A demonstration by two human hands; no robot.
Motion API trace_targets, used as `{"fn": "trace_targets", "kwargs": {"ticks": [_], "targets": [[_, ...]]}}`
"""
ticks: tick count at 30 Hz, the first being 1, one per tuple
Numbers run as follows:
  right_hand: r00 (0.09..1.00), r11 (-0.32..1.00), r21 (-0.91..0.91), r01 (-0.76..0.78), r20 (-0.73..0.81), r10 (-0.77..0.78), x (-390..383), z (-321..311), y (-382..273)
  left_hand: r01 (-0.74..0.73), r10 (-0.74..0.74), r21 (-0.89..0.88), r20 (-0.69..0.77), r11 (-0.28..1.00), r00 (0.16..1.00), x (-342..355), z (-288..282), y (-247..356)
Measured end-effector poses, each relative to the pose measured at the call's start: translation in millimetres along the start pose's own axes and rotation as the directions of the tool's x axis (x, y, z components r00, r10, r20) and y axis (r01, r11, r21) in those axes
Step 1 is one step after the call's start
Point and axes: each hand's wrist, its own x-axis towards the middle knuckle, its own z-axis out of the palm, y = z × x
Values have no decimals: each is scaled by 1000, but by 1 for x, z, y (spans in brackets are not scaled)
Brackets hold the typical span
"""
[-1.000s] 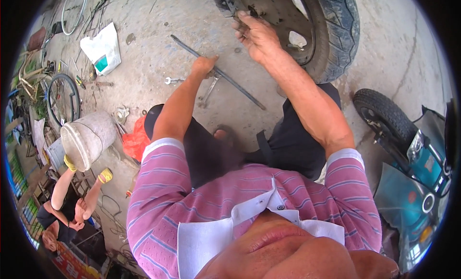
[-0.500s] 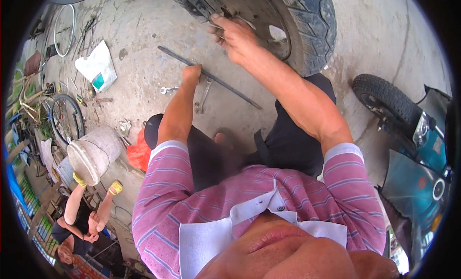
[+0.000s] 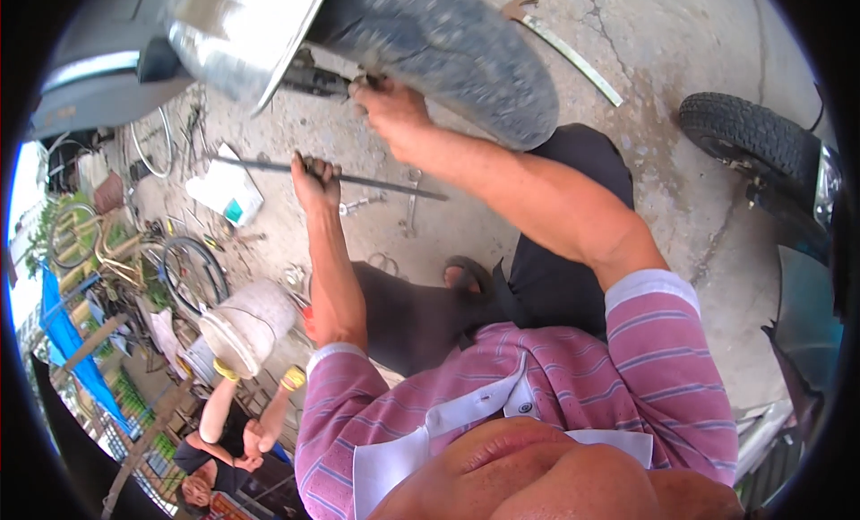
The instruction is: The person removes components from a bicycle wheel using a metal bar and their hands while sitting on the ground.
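Observation:
My left hand (image 3: 318, 178) is closed round a long dark metal rod (image 3: 385, 185), held slantwise just above the floor. My right hand (image 3: 391, 112) reaches under the side of a large worn tyre (image 3: 439, 54). Its fingers are curled at the dark metal parts (image 3: 315, 79) beside the wheel's hub. What they pinch there is hidden. The tyre belongs to a vehicle with a shiny panel (image 3: 242, 27) at the upper left. On the concrete below the rod lie an open-ended wrench (image 3: 358, 204) and another wrench (image 3: 412, 202).
A second vehicle's wheel (image 3: 748, 135) stands at the right. A flat pale strip (image 3: 573, 61) lies beyond the tyre. To the left are a white bag (image 3: 224, 193), a dirty white bucket (image 3: 242, 327) and bicycle parts (image 3: 193, 269). A person in yellow shoes (image 3: 228, 448) sits at the lower left.
My view has swung, bringing the shiny panel in at the upper left. My left hand has turned palm-up round the rod and moved left. My right hand stays by the wheel's hub.

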Motion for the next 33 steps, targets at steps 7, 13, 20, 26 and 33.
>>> {"fn": "trace_targets", "kwargs": {"ticks": [7, 13, 20, 26, 33], "targets": [[956, 926, 277, -256, 216, 199, 49, 11, 70, -61, 62, 28, -22, 998, 998, -22, 34, -17], [946, 905, 322, -278, 256, 200, 19, 7, 54, -100, 110, 99, -98, 990, 989, -42, 41, -17], [937, 895, 335, -293, 286, 199, 8, 3, 43, -137, 154, 137, -121, 981, 981, -48, 66, -20], [936, 890, 347, -295, 294, 196, 10, 2, 34, -152, 161, 108, -84, 983, 983, -59, 69, -22], [956, 908, 345, -237, 248, 155, 19, -4, 29, -244, 241, 102, 46, 964, 969, -99, 80, 6]]}}
